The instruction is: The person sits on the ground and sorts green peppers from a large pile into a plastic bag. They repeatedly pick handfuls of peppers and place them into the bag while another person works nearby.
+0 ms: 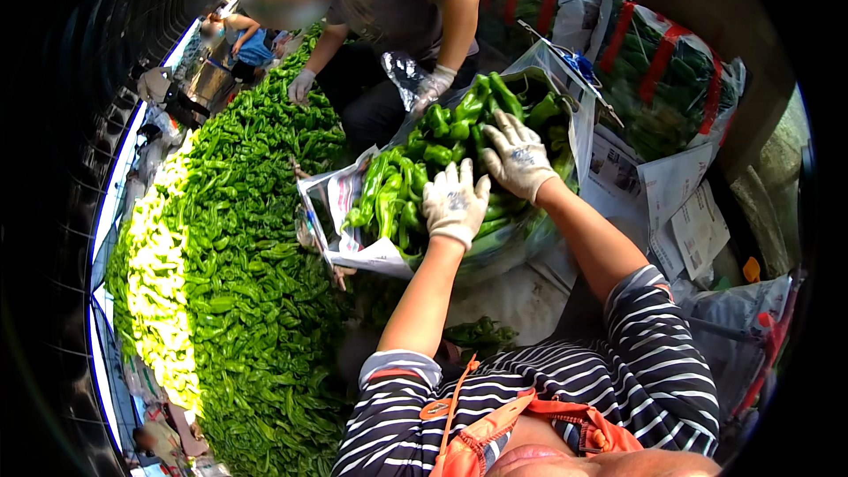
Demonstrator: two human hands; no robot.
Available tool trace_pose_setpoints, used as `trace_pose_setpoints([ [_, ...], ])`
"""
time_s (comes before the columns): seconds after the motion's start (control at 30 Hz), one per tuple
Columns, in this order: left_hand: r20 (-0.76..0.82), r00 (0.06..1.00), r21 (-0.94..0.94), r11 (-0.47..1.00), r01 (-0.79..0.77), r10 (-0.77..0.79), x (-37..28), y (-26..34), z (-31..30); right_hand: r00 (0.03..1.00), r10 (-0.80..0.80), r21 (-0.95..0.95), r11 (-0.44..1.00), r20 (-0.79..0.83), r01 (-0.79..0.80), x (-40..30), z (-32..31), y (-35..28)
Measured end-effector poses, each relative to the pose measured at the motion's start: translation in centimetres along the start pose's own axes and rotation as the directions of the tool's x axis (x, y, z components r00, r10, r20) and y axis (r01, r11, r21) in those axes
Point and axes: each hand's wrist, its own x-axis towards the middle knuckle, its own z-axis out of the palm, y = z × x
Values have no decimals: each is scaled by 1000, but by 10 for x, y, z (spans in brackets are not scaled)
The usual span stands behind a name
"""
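My left hand [457, 204], in a whitish work glove, lies palm down on green peppers [391, 189] that fill a plastic bag [583, 139] lined with printed paper. My right hand [521, 156], gloved alike, presses flat on the same peppers, farther toward the bag's right side. On both hands the fingers are spread and grasp nothing. The bag's mouth is held wide, with a paper flap [371, 258] folded out over its near left corner. Peppers under my palms are hidden.
A large heap of green peppers [265, 291] spreads to the left. Across the bag squats a co-worker [404, 6] in thin gloves, holding clear plastic [402, 73]. Packed bags with red tape [662, 66] stand at upper right, near loose printed sheets [699, 228]. Other people are farther off.
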Motion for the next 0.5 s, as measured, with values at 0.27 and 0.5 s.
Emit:
trace_pose_setpoints([
  [0.27,-182,964,-237,943,-232,192,-23,11,-48,988,-138,21,990,-66,139,-6,-20,24],
  [0.5,-182,941,-485,807,-337,284,-170,-3,-16,960,-206,223,943,-190,247,-21,-64,14],
])
